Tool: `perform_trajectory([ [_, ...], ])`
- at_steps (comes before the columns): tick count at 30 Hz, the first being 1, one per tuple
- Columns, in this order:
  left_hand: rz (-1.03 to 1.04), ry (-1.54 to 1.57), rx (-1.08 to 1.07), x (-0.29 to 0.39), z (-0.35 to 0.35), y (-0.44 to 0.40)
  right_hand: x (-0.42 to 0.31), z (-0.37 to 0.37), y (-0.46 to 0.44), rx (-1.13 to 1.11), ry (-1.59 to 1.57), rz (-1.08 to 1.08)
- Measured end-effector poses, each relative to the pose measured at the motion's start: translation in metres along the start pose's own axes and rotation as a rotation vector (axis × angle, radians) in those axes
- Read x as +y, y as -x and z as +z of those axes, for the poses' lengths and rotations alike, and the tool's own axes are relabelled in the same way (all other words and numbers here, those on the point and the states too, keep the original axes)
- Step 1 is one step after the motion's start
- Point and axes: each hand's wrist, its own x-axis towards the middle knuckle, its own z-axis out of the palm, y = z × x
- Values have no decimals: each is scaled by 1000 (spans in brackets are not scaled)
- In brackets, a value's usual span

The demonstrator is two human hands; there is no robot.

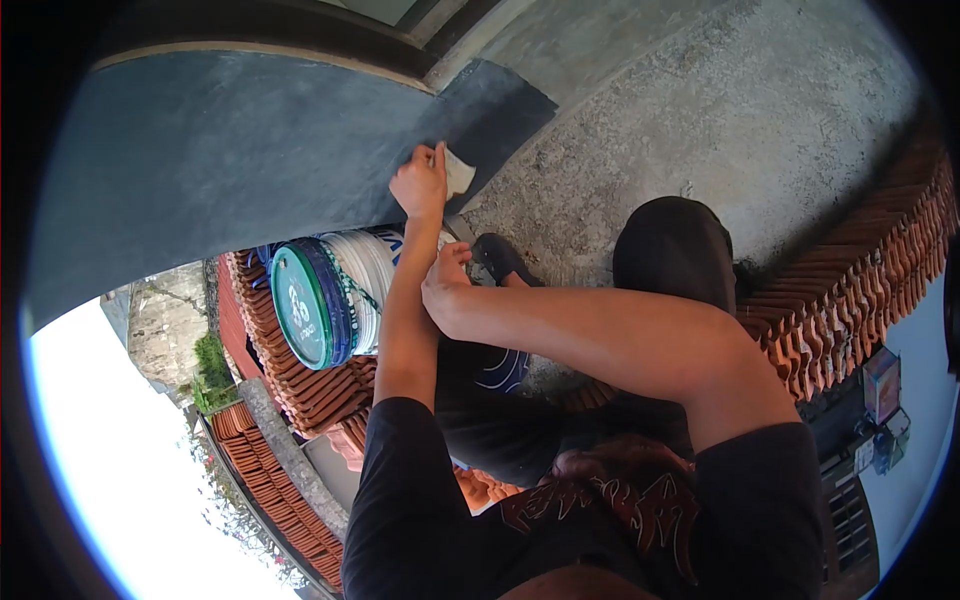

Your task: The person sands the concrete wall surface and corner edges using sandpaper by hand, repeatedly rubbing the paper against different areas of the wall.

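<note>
Left hand (417,186), fingers clamped on pale piece (459,177) to their right, against dark wall (250,150); right hand (446,288) farther, fingers slightly apart

Sheet (460,176) against wall (250,150), bucket (362,285) behind left forearm (408,310)

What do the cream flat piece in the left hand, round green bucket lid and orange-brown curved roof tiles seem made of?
Cream flat piece: perhaps plastic or card, from its pale, matte look; too small to settle.
Green lid: likely plastic, its smooth surface bearing white print.
Roof tiles: probably fired clay, matte, judging by earthy colour.
</note>
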Motion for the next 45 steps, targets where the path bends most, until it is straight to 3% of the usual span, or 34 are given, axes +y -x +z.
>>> perform_trajectory([
  [8, -114, 145, 165, 14, -27, -15, 5, -2, -4, -16, 29, -29],
  [13, -99, 62, 61, 10, -8, -1, 3, 1, -23, -33, -12, 35],
  [17, -169, 187, 217, 24, -43, -27, -3, 3, -33, -62, -7, 0],
  [24, -149, 131, 71, 14, -18, -12, -3, 5, -19, 50, -58, 125],
  [27, -196, 227, 145, 18, -28, -21, -21, 22, -48, 37, -97, 229],
  [30, -199, 198, 115, 22, -31, -22, -9, 15, -48, 23, -69, 139],
  [32, -124, 127, 46, 17, -10, -10, -3, 10, -37, -37, 11, 115],
  [35, -133, 160, 133, 26, -10, -18, 2, 2, -32, -225, 105, -52],
  [38, -147, 225, 179, 36, -24, -28, 2, -14, -35, -432, 220, 27],
  [45, -30, 138, 87, 33, 13, -15, 26, -20, -29, -535, 268, -187],
])
